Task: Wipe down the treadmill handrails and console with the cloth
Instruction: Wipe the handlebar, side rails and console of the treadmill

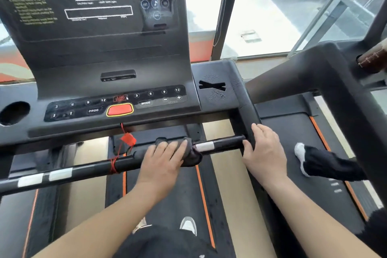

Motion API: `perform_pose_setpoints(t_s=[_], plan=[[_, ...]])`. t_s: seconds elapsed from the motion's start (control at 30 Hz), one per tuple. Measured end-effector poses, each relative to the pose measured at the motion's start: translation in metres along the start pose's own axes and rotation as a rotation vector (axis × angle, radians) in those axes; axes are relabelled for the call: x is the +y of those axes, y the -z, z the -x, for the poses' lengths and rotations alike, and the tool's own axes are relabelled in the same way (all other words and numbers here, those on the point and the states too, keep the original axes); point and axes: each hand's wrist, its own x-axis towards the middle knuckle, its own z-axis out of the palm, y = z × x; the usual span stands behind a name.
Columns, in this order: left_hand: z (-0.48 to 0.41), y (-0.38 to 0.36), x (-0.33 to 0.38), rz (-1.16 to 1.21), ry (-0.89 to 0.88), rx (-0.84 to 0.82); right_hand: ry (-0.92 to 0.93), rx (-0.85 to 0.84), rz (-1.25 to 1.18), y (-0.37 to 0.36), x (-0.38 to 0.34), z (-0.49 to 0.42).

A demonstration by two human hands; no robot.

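My forearms (94, 222) reach forward. My left hand (161, 159) curls over the dark cloth (192, 154), wrapped round the front handrail (222, 143) below the console (117, 52) edge. My right hand (266, 153) grips the rail's right-end corner. I'd squeeze firmly and slide rightward, overlapping strokes.

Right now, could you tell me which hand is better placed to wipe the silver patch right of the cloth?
Left. The left hand holds the cloth on the front bar, directly beside the silver patch; the right hand holds no cloth and grips the side handrail.
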Motion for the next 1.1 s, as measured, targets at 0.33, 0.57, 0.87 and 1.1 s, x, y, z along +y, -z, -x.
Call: perform_pose_setpoints(t_s=[0.33,0.57,0.87,1.1], plan=[[-0.039,0.020,0.097,0.354,0.068,-0.082,0.145,-0.063,-0.301,-0.018,-0.030,0.027],[0.035,0.029,0.068,1.166,0.642,-0.096,-0.043,-0.189,-0.534,-0.012,-0.051,0.045],[0.009,0.096,0.059,1.418,0.667,0.120,-0.484,-0.907,-1.167,0.017,-0.128,0.054],[0.016,0.111,0.005,1.414,0.541,0.060,-0.531,-0.383,-1.128,0.006,-0.127,0.031]])
